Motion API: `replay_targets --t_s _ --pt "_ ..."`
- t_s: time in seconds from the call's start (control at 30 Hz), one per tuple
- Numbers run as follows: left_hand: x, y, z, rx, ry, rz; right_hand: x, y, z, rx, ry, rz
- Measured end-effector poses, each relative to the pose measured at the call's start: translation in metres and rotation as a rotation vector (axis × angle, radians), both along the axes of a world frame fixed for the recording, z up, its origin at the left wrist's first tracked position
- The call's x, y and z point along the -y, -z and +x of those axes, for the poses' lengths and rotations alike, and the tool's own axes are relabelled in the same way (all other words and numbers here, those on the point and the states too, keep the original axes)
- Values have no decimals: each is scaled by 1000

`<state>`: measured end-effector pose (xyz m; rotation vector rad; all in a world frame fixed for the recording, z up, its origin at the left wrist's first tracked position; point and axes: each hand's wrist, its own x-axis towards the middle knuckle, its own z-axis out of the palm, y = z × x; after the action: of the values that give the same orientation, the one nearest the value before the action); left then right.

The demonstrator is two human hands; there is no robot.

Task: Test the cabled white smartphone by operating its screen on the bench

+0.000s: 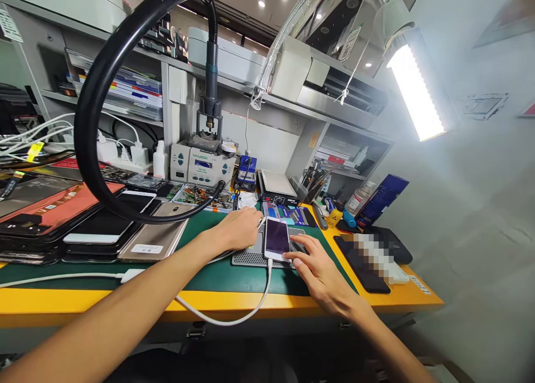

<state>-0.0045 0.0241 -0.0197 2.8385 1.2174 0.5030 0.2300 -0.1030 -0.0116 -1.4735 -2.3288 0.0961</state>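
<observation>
A white smartphone (pixel 277 239) with a dark screen lies on a grey perforated plate (pixel 246 258) over a green mat. From its lower end runs a white charging cable (pixel 270 274). My left hand (pixel 240 228) is closed at the phone's upper left corner; something small and white shows at its fingertips, too hidden to name. My right hand (pixel 313 266) lies at the phone's right side with its fingers stretched apart, a fingertip touching the lower edge near the home button.
Several phones and tablets (pixel 108 221) are stacked on the left. A thick black hose (pixel 90 121) loops in front of a hot air station (pixel 203 165). A bright lamp (pixel 418 93) hangs upper right. Dark phones (pixel 361 266) lie at right, near the bench's yellow edge (pixel 225 300).
</observation>
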Motion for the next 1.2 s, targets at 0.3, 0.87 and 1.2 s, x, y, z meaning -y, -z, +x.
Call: replay_targets --t_s 0.3,0.87,1.2 --pt "-3 3 0 -16 6 19 -29 -3 -3 -15 -5 -21" --pt "-4 5 2 -45 6 25 -89 -1 9 36 46 -15" --pt "0 1 3 -59 -13 -2 -97 -2 9 60 62 -33"
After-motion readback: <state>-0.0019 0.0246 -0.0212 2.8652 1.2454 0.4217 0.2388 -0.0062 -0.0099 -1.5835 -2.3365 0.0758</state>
